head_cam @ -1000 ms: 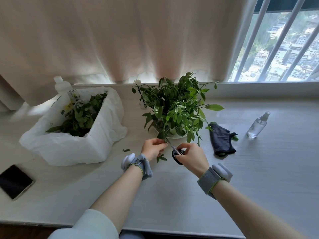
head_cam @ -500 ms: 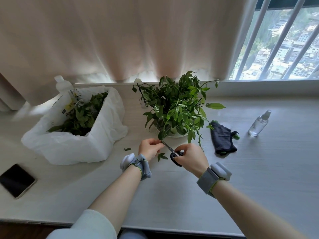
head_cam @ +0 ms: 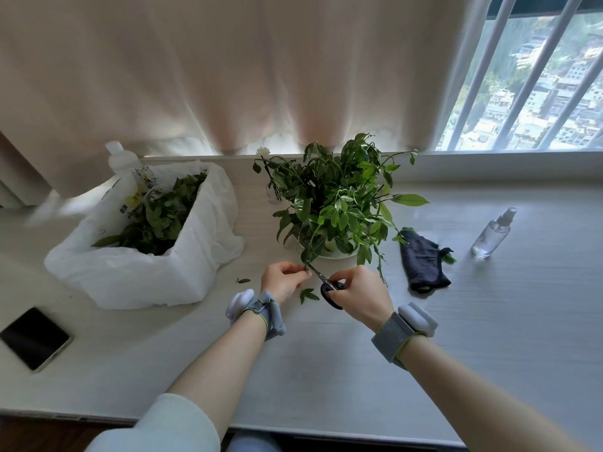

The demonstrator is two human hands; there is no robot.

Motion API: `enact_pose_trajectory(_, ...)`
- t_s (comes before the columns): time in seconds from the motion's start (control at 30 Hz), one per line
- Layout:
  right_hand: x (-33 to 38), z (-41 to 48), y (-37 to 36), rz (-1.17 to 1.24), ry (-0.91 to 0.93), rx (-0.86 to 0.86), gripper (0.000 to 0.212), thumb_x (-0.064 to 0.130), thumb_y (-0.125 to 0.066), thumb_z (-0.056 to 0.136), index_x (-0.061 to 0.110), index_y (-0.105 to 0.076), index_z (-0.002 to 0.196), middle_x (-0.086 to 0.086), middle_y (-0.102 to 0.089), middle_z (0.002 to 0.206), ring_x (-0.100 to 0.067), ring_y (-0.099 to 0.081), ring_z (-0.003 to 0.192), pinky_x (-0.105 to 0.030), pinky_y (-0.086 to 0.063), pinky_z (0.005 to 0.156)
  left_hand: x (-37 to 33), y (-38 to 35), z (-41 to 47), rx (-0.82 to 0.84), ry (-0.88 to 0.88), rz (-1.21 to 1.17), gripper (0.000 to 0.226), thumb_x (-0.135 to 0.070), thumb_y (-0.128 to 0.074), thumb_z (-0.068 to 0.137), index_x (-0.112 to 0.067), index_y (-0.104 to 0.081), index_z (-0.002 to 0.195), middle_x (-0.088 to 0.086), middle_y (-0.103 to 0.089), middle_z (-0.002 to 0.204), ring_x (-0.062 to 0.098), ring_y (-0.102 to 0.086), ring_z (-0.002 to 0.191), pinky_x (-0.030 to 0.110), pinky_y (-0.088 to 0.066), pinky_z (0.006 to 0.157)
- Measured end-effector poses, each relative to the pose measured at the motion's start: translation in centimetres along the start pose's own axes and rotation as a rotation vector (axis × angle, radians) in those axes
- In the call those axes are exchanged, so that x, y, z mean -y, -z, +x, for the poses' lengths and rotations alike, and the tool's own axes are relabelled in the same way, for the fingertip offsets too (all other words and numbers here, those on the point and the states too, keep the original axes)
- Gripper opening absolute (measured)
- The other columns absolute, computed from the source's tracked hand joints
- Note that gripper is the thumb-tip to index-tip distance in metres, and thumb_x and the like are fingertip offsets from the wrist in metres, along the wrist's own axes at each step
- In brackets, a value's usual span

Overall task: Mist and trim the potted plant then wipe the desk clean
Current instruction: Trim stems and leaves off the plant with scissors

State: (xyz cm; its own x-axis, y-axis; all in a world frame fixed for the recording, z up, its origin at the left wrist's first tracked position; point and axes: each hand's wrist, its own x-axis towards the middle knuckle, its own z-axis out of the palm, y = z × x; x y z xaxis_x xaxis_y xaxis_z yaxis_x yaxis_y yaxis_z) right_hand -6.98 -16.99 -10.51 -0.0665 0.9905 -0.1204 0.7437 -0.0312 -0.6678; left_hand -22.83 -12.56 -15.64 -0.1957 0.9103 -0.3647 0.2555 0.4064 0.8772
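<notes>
Green stems of the potted plant (head_cam: 336, 203) hang just above both hands: the left hand (head_cam: 283, 281) pinches a drooping sprig, while the right hand (head_cam: 359, 295) grips black-handled scissors (head_cam: 323, 282) at it.

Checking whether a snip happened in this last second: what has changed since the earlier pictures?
Almost nothing. The left hand still pinches a drooping sprig of the potted plant, and the right hand still holds the scissors with blades at that sprig; no fresh cutting has dropped. The cut leaf, cloth, spray bottle, bag and phone lie where they were.
</notes>
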Motion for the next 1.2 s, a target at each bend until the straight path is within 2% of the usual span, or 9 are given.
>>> enact_pose_trajectory(0.13, 0.13, 0.16, 0.03, 0.007, 0.004, 0.003, 0.019, 0.021, -0.062, 0.080, 0.019, -0.076, 0.092, 0.011, -0.052, 0.054, -0.019, -0.054, 0.063, -0.024, -0.042, 0.056, -0.15, 0.06, 0.02, 0.015, -0.006, 0.020, 0.015, -0.020, -0.076, 0.077, -0.024, -0.064, 0.069, -0.004, -0.062, 0.067, 0.013, -0.056, 0.062, 0.020, -0.042, 0.058)
enact_pose_trajectory(0.3, 0.04, 0.21, 0.10, -0.011, 0.001, 0.016, 0.018, 0.020, -0.062, 0.082, 0.020, -0.076, 0.095, 0.006, -0.055, 0.059, -0.018, -0.054, 0.062, -0.021, -0.039, 0.052, -0.05, 0.12, 0.07, 0.023, -0.001, 0.039, 0.014, -0.021, -0.076, 0.077, -0.024, -0.064, 0.069, -0.005, -0.063, 0.069, 0.012, -0.057, 0.063, 0.020, -0.043, 0.059)
enact_pose_trajectory(0.4, -0.06, 0.14, 0.07, -0.006, -0.012, 0.007, 0.017, 0.022, -0.063, 0.082, 0.021, -0.076, 0.092, 0.008, -0.055, 0.058, -0.017, -0.054, 0.062, -0.021, -0.039, 0.052, 0.12, 0.27, 0.08, 0.021, 0.004, 0.030, 0.014, -0.019, -0.075, 0.078, -0.023, -0.064, 0.070, -0.006, -0.062, 0.069, 0.011, -0.057, 0.062, 0.019, -0.042, 0.056)
enact_pose_trajectory(0.6, -0.02, -0.18, 0.19, -0.043, -0.028, -0.039, 0.014, 0.031, -0.064, 0.076, 0.025, -0.075, 0.083, 0.011, -0.048, 0.050, -0.010, -0.042, 0.054, -0.021, -0.028, 0.045, 0.20, 0.42, 0.18, 0.008, 0.002, 0.034, 0.013, -0.019, -0.076, 0.077, -0.022, -0.064, 0.072, -0.005, -0.063, 0.070, 0.010, -0.058, 0.062, 0.018, -0.040, 0.055)
enact_pose_trajectory(0.77, -0.18, 0.12, -0.03, -0.013, -0.038, -0.011, 0.017, 0.033, -0.065, 0.076, 0.024, -0.077, 0.085, 0.009, -0.053, 0.054, -0.012, -0.043, 0.054, -0.021, -0.031, 0.047, 0.29, 0.53, 0.24, 0.006, 0.007, 0.050, 0.014, -0.020, -0.076, 0.077, -0.023, -0.064, 0.069, -0.005, -0.062, 0.068, 0.010, -0.056, 0.060, 0.019, -0.039, 0.054)
enact_pose_trajectory(0.97, 0.08, 0.49, -0.14, 0.003, -0.023, 0.040, 0.018, 0.032, -0.065, 0.079, 0.023, -0.078, 0.088, 0.002, -0.065, 0.066, -0.021, -0.064, 0.071, -0.023, -0.043, 0.055, 0.28, 0.77, 0.14, 0.018, 0.013, 0.058, 0.012, -0.019, -0.076, 0.077, -0.021, -0.065, 0.072, -0.005, -0.061, 0.068, 0.009, -0.055, 0.060, 0.018, -0.039, 0.054)
enact_pose_trajectory(1.2, 0.02, 0.49, -0.28, -0.003, -0.010, 0.051, 0.018, 0.026, -0.062, 0.081, 0.023, -0.077, 0.091, 0.004, -0.061, 0.068, -0.015, -0.050, 0.062, -0.021, -0.034, 0.048, 0.22, 0.93, -0.08, 0.029, 0.022, 0.066, 0.011, -0.020, -0.075, 0.078, -0.015, -0.068, 0.086, -0.006, -0.062, 0.072, 0.008, -0.056, 0.063, 0.014, -0.039, 0.052)
